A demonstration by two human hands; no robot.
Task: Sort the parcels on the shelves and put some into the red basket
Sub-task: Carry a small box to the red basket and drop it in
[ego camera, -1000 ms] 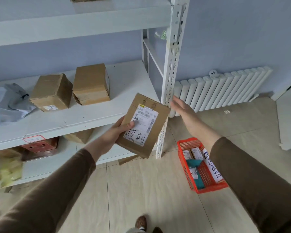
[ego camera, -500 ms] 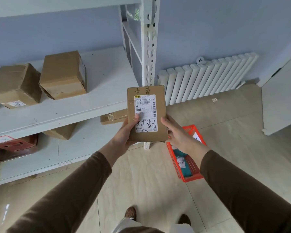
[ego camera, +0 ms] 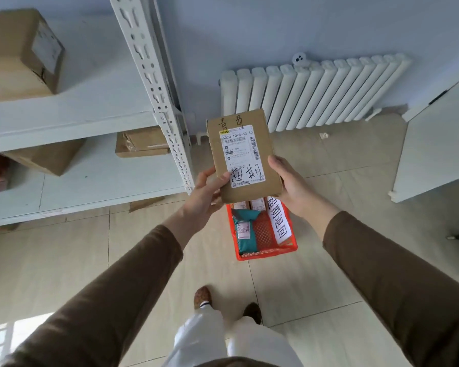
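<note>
I hold a flat brown cardboard parcel [ego camera: 243, 154] with a white shipping label and black handwriting, upright in front of me. My left hand [ego camera: 206, 196] grips its lower left edge, thumb on the label. My right hand [ego camera: 289, 184] holds its lower right edge. Directly below the parcel, on the floor, stands the red basket [ego camera: 266, 251], which holds a teal bag parcel [ego camera: 245, 231], small labelled packets and a white handwritten sign [ego camera: 278, 223]. The parcel hides the basket's far end.
A white metal shelf unit [ego camera: 167, 123] stands at left with cardboard boxes on the upper level [ego camera: 19, 56] and lower level [ego camera: 141, 141]. A white radiator [ego camera: 316, 94] lines the back wall. A white cabinet [ego camera: 435, 144] is at right. My feet [ego camera: 203, 296] are on the tiled floor.
I have stepped right, away from the shelf. My right hand joined the left on the parcel, which turned upright and now hangs over the red basket.
</note>
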